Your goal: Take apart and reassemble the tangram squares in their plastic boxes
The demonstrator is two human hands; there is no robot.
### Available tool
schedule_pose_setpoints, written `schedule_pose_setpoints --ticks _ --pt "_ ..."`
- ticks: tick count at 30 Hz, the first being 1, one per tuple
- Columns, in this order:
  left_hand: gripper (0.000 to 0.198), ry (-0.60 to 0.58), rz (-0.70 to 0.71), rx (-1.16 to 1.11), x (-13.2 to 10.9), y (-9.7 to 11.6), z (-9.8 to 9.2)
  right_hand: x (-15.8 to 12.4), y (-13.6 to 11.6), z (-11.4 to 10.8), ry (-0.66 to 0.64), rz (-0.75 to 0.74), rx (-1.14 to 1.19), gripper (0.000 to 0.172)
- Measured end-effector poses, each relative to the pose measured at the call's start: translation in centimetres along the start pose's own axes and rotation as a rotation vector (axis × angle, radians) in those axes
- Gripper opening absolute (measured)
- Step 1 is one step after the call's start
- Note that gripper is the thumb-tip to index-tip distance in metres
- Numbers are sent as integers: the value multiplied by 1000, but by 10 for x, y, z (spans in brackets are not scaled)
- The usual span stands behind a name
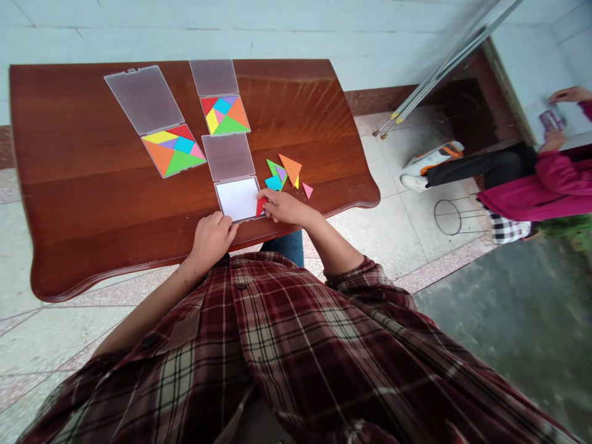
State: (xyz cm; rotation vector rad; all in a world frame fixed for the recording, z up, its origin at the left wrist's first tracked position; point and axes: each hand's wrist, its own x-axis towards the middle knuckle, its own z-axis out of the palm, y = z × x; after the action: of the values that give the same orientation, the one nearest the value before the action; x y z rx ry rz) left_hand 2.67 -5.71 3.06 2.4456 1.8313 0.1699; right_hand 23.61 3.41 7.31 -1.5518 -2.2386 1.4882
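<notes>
An open tangram case [238, 198] with a bare white tray lies near the table's front edge, its clear lid [228, 156] folded back behind it. My right hand [284, 206] pinches a red piece [261, 205] at the tray's right edge. My left hand [213, 235] rests curled on the table, fingertips touching the tray's front left corner. Loose pieces [283, 172] in orange, green, blue, purple and yellow lie just right of the lid, and a pink triangle [308, 190] sits apart beside my right hand.
Two more open cases with filled tangram squares [174, 150] [226, 115] lie farther back on the brown wooden table [92, 203]. A seated person in a magenta top [531, 185] is at the right, beside a wire stand [448, 216] on the tiled floor.
</notes>
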Motion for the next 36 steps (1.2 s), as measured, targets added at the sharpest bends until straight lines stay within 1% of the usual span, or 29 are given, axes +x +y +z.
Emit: schedule_pose_setpoints --ticks 3,7,11,14,19,22,24,26,31,36 --pt "35 0 -2 -1 0 0 -2 -1 -1 3 9 2 1 31" --pt "34 3 2 -15 1 0 -2 -1 1 4 -24 -9 -28 40" --pt "34 -6 -12 -44 1 0 -1 -4 2 0 -96 -30 -50 51" --pt "34 -22 -20 -66 1 -1 0 -6 2 -5 -101 -13 -38 53" --pt "35 -17 -14 -41 1 -1 1 -6 8 -9 -88 -19 49 45" --pt "34 -17 -12 -52 0 -1 0 -4 11 -8 27 -18 67 33" --pt "33 -20 -12 -51 0 -1 0 -4 12 -6 95 -29 33 26" --pt "33 -18 -9 -44 0 -1 0 -4 12 -4 106 -57 -21 22" --pt "34 -15 -1 -35 0 -1 0 -9 8 -3 97 -96 -126 21" --pt "33 -12 -1 -33 0 -1 -1 -4 2 -2 135 -153 -257 26"
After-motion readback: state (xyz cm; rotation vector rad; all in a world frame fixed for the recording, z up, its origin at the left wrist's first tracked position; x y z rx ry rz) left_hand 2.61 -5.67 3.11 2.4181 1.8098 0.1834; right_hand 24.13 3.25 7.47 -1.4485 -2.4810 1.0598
